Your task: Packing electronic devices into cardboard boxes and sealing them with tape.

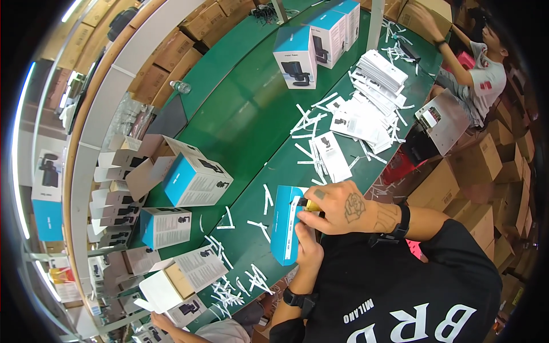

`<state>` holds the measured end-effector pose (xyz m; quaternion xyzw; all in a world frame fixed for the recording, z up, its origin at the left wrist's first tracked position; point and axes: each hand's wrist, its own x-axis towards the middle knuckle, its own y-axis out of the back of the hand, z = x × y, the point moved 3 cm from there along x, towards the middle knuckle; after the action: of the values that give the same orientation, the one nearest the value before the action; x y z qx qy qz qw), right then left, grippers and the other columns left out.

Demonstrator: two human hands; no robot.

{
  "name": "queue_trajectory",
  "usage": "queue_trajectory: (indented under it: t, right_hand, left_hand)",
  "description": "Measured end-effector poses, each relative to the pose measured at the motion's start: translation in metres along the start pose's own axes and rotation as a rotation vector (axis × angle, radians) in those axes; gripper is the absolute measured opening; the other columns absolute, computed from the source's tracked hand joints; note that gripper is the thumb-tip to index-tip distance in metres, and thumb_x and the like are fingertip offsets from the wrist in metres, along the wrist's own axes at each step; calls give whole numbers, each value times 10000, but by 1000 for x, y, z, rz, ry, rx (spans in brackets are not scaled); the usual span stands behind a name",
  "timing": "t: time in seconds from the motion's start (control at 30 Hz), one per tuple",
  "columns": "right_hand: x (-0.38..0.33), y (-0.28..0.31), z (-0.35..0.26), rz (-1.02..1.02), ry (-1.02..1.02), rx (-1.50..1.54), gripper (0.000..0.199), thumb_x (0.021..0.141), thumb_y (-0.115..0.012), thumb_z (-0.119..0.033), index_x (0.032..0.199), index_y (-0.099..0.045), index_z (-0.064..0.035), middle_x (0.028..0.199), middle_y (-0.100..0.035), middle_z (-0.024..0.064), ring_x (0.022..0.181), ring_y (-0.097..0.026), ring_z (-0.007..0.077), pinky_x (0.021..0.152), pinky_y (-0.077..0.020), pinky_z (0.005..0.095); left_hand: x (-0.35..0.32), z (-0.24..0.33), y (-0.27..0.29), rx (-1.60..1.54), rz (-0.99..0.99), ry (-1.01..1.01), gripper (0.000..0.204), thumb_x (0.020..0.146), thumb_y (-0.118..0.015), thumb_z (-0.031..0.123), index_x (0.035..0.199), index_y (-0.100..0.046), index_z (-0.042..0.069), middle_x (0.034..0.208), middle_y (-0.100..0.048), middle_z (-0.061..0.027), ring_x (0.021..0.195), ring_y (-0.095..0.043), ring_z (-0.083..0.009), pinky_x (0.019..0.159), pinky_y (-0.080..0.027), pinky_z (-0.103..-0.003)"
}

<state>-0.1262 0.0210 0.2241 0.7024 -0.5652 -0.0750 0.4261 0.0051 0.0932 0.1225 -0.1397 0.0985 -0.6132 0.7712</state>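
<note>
My left hand (309, 248) grips a blue box (278, 231) at its lower end, holding it tilted over the front edge of the green table. A white strip with small print (291, 234) runs along the box's face. My right hand (337, 208) is closed around a small yellow and black tool (310, 204), whose black end meets the strip near the box's upper end. The tool's exact kind is partly hidden by my fingers. Closest to my right hand on the table lies a white printed sheet (333, 157).
Printed sheets pile up (374, 103) beyond, amid paper strips (226, 297) scattered on the green table (240, 126). Blue-and-white boxes (197, 180) stand left and far. One co-worker's hand (423, 23) is at a carton, top right; another's hand (163, 323) touches an open box, lower left.
</note>
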Motion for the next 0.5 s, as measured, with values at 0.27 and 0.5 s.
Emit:
queue_trajectory:
  t: [0.27, 0.5]
  right_hand:
    - [15, 6, 12, -96, 130, 42, 388, 963, -673, -412, 819, -649, -53, 623, -632, 93, 497, -642, 220, 464, -486, 341]
    - [1, 16, 126, 160, -718, 955, 179, 977, -721, -215, 964, -672, -43, 671, -570, -14, 588, -553, 69, 524, -436, 261]
  left_hand:
    - [10, 10, -2, 267, -53, -80, 452, 1123, -390, 213, 1458, -473, -79, 1404, -593, -207, 1242, -623, -297, 1044, -506, -404]
    - [21, 22, 7, 321, -102, -65, 414, 1113, -414, 193, 1373, -567, -91, 1332, -655, -191, 1225, -638, -289, 1042, -500, -392]
